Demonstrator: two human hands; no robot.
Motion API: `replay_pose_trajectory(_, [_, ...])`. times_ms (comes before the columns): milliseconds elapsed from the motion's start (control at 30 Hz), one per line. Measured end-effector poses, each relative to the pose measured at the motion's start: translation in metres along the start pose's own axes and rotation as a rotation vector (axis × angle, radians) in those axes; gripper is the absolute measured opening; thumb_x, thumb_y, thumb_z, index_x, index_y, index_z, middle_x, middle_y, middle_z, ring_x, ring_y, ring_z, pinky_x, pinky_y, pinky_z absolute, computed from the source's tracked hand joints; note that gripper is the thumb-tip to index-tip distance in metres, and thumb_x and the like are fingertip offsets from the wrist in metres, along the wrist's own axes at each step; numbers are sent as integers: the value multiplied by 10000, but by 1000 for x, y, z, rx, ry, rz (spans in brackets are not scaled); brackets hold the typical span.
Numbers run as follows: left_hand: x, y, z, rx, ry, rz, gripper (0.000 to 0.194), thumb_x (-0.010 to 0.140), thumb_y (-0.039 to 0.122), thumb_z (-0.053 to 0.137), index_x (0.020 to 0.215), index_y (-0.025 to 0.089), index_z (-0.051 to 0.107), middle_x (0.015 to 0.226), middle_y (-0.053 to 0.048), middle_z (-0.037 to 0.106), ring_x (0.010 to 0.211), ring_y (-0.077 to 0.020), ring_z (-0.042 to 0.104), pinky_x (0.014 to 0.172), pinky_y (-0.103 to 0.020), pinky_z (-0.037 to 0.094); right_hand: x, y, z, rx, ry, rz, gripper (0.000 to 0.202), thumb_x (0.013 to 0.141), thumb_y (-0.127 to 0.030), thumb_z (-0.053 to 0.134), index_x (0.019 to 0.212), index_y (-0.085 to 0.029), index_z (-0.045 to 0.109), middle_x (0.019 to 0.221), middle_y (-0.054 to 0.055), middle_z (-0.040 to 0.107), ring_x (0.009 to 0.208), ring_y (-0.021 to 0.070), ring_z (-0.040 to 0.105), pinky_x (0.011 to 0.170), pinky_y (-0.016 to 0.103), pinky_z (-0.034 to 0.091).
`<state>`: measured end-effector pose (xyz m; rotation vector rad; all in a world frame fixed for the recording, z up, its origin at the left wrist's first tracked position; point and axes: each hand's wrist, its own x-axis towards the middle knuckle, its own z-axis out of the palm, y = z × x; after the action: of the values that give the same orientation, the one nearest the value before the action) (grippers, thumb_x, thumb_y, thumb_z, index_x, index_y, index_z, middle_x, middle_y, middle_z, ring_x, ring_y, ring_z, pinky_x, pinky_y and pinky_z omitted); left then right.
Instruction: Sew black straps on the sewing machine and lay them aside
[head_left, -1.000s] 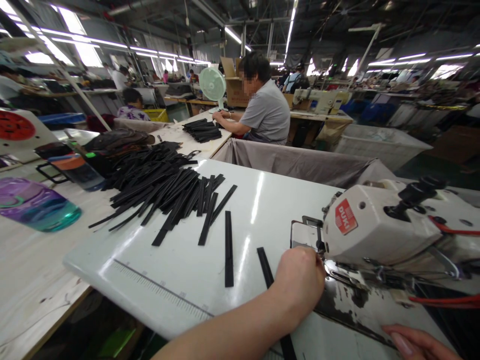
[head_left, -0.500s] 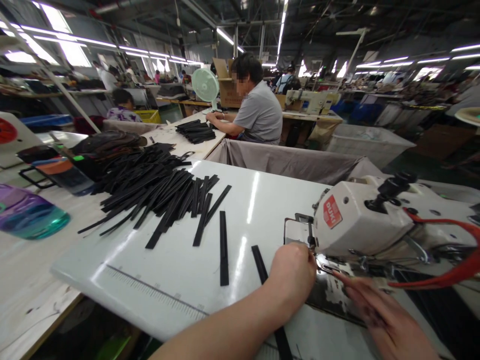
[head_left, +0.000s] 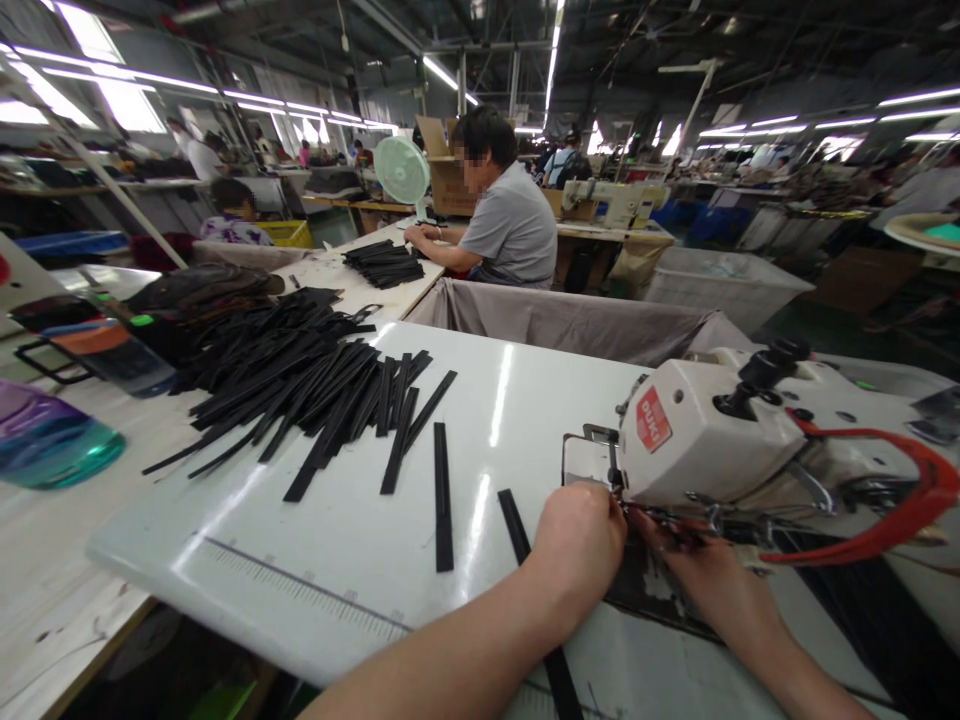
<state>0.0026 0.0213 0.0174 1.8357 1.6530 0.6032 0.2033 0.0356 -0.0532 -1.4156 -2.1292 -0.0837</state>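
Note:
My left hand (head_left: 582, 545) is closed at the needle end of the white sewing machine (head_left: 690, 430); whatever its fingers pinch is hidden behind the knuckles. Close beside it, my right hand (head_left: 705, 575) reaches in under the machine head, its fingers bent together and partly in shadow, so what they grip cannot be made out. A black fabric strip (head_left: 514, 522) runs beneath my left wrist and shows again toward the front edge. Another black strip (head_left: 444, 500) lies by itself to the left on the white machine table (head_left: 322, 535).
A heap of black strips (head_left: 300, 375) covers the table's far left. Bottles (head_left: 56, 435) stand on the wooden table beside it. A grey cloth-lined bin (head_left: 570, 320) borders the back edge. Beyond, a person in grey (head_left: 514, 215) works near a green fan (head_left: 402, 172).
My right hand has moved in toward the needle, beside my left hand, and its stretched fingers have bent. My left hand stays nearly in place. The whole view has shifted slightly.

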Motion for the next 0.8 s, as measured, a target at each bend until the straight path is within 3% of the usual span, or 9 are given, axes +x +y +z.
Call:
replay_pose_trajectory(233, [0, -1, 1, 1, 4, 9, 312, 909, 194, 420, 900, 131, 726, 936, -131, 744, 881, -243, 697, 780, -301, 516, 6, 8, 3, -152, -94, -208, 372, 837, -202, 432, 926, -312, 776, 842, 63, 752, 646, 252, 702, 645, 387, 586])
replay_pose_trajectory(367, [0, 0, 1, 10, -11, 3, 312, 904, 186, 418, 911, 136, 726, 952, -131, 744, 892, -240, 696, 790, -299, 514, 3, 9, 5, -248, -116, -207, 370, 802, -172, 461, 967, -292, 769, 798, 71, 742, 639, 238, 691, 606, 340, 580])
replay_pose_trajectory(467, [0, 1, -1, 14, -24, -8, 310, 905, 189, 423, 912, 134, 728, 956, -134, 742, 894, -237, 695, 801, -298, 513, -2, 9, 9, -273, -93, -210, 419, 778, -112, 446, 988, -292, 761, 826, 69, 745, 716, 246, 704, 699, 377, 588])
replay_pose_trajectory(667, [-2, 6, -9, 33, -66, -37, 311, 920, 200, 427, 938, 126, 728, 973, -136, 736, 916, -239, 686, 837, -309, 510, 0, 6, 5, -183, -69, -193, 461, 805, -106, 376, 965, -296, 765, 870, 71, 745, 749, 265, 706, 724, 422, 585])
replay_pose_trajectory(800, [-3, 4, -13, 77, -46, -12, 229, 878, 231, 519, 954, 153, 721, 976, -105, 728, 936, -242, 671, 839, -310, 508, 8, -1, -4, -83, -74, -160, 371, 825, -193, 413, 885, -286, 767, 818, 64, 744, 734, 258, 711, 703, 387, 587])
